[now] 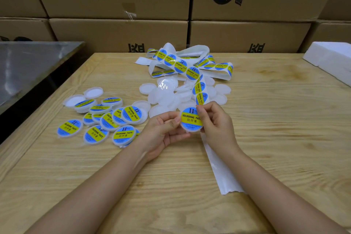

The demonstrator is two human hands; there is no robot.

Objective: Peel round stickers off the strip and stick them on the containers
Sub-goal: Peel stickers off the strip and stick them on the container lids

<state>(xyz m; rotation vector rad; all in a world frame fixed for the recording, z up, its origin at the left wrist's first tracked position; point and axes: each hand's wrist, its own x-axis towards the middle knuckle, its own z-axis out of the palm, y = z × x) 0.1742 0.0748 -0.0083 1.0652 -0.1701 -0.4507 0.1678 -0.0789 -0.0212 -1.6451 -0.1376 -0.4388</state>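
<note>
My left hand (165, 131) holds a round white container (190, 119) at its left edge, tilted up toward me, with a blue and yellow "SOLDERING PASTE" sticker on its face. My right hand (216, 121) pinches the sticker's right edge and the sticker strip (201, 89), which runs from my fingers up to a loose tangle of strip (182, 62) at the back of the table. The strip's bare backing (220, 169) trails down under my right wrist. Blank white containers (167, 95) lie piled behind my hands. Labelled containers (110, 121) lie grouped to the left.
The wooden table (266, 138) has a raised rim on the left. Stacked cardboard boxes (133, 32) wall off the back. A metal surface (34, 62) stands at the left, and white foam blocks (330, 57) sit at the right rear corner.
</note>
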